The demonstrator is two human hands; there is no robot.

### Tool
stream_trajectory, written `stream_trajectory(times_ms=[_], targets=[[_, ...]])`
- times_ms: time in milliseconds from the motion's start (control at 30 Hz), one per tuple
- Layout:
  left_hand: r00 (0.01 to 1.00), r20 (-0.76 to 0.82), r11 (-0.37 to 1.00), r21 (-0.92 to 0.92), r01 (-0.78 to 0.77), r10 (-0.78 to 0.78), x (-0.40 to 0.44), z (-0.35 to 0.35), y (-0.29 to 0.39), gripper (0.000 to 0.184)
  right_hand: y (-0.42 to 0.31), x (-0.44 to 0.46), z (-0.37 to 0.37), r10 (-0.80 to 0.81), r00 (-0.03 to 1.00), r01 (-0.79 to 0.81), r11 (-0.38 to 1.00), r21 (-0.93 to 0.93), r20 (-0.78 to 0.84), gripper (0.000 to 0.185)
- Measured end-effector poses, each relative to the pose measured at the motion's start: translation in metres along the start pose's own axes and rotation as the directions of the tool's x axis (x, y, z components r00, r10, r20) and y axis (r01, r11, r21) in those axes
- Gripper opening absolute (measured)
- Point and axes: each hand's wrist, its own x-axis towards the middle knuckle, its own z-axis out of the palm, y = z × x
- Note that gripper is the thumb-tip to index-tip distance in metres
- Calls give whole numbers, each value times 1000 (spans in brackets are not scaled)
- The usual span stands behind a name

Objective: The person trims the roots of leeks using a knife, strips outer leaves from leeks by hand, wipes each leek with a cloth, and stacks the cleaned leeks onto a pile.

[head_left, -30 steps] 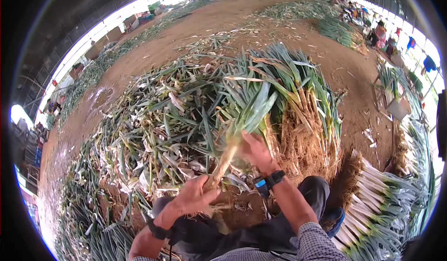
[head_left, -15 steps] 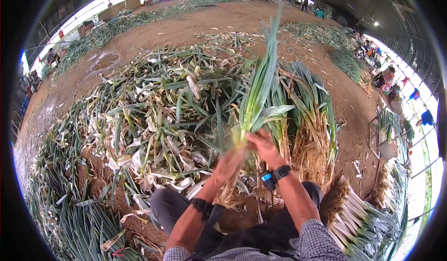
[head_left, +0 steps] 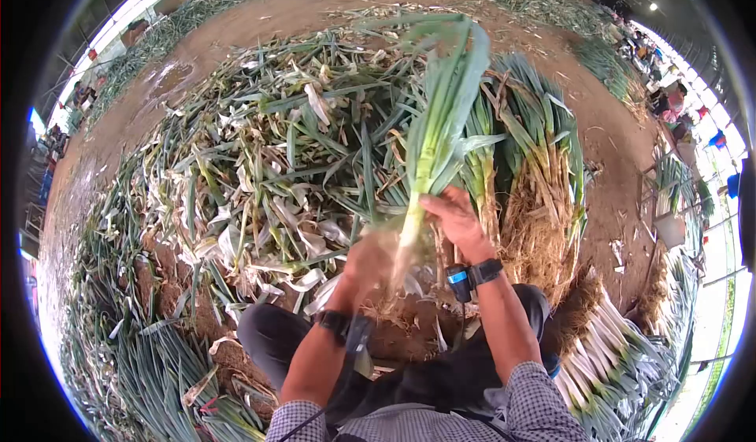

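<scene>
A long leek (head_left: 425, 162) stands nearly upright before me, its green leaves bending left at the top and its pale stem slanting down to the left. My right hand (head_left: 457, 217) is closed round the stem just below the leaves. Close to the lower stem, on its left side, is my left hand (head_left: 368, 262), smeared by motion; its fingers cannot be made out. Behind my right hand, untrimmed leeks with brown roots (head_left: 543, 206) lie in a bundle. A heap of stripped leaves (head_left: 268, 166) spreads to the left.
Cleaned white-stemmed leeks (head_left: 598, 347) lie in a row at the lower right. More green leeks (head_left: 161, 379) are at the lower left. A stool-like frame with a pale block (head_left: 669, 229) stands at the right. Several people (head_left: 673, 103) sit far off at the right edge.
The leek was tilted low with a hand at each end, then came upright. My left hand has since moved left and slightly down from the stem. The view has tipped downward since half a second ago.
</scene>
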Motion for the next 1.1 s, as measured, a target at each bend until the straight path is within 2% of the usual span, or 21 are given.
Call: stream_trajectory(times_ms=[67,133,233,267,333,433,467,533,567,600,633,667,733,800,833,867,900,933,967,1033,1100], targets=[[989,50,989,-32,142,-140,-27,4,17,34,-6,16,0,0,998,3,999,48,-61,24],[956,261,889,458,-1,-133,-41,-17,10,35,-4,28,8,38,994,-46,996,-74,-100,26],[992,114,909,406,-95,53,-38,-28,-24,29,-8,36,38,88,974,-152,937,-315,-209,30],[1000,17,899,436,-30,25,-39,-22,-25,34,1,42,42,91,966,-185,899,-398,-243,31],[999,15,907,421,-34,30,-43,-20,-27,35,14,50,50,94,953,-240,815,-527,-288,33],[999,-35,870,492,-17,39,-42,-31,-28,39,46,55,65,-375,895,-57,442,-895,-242,35],[998,-45,853,522,-11,41,-42,-38,-26,39,47,50,75,-349,911,-79,375,-924,-219,34],[996,-54,823,566,-31,75,-41,-41,-14,23,53,51,80,-304,903,-100,539,-836,-304,34],[993,-61,813,580,-49,103,-45,-39,-4,21,46,48,84,-182,908,-165,674,-721,-378,32],[989,-69,795,604,-61,128,-48,-40,0,28,39,45,87,-56,894,-241,777,-581,-445,29],[985,-76,775,627,-71,152,-51,-41,5,37,27,41,93,-21,882,-264,805,-531,-471,27],[982,-72,747,660,-82,172,-50,-42,3,38,29,47,89,-14,907,-240,803,-545,-420,26],[967,-196,829,558,-25,162,-47,-37,-2,28,13,64,100,-5,953,-198,743,-640,-302,26],[993,-112,956,294,6,28,-36,-46,-17,25,-21,77,145,34,984,-158,619,-769,-175,27],[998,-51,987,158,42,-34,-34,-47,-24,27,-28,83,171,16,998,-61,571,-819,-63,26],[992,-70,982,153,114,-104,-35,-42,-17,25,-42,86,205,52,997,36,404,-914,62,25],[989,-77,986,107,131,-123,-39,-40,-15,22,-46,89,227,111,960,140,602,-786,256,26],[986,-87,987,61,146,-140,-42,-39,-12,20,-42,104,240,219,863,263,576,-774,455,27],[983,-98,988,15,156,-154,-45,-40,-9,18,-51,86,260,-24,852,410,652,-638,524,26],[981,-141,991,-8,132,-132,-51,-37,-11,26,-66,77,277,-10,788,439,710,-551,616,38],[977,-113,983,-31,181,-183,-50,-42,-19,31,-106,66,235,-90,861,502,305,-810,500,35]])
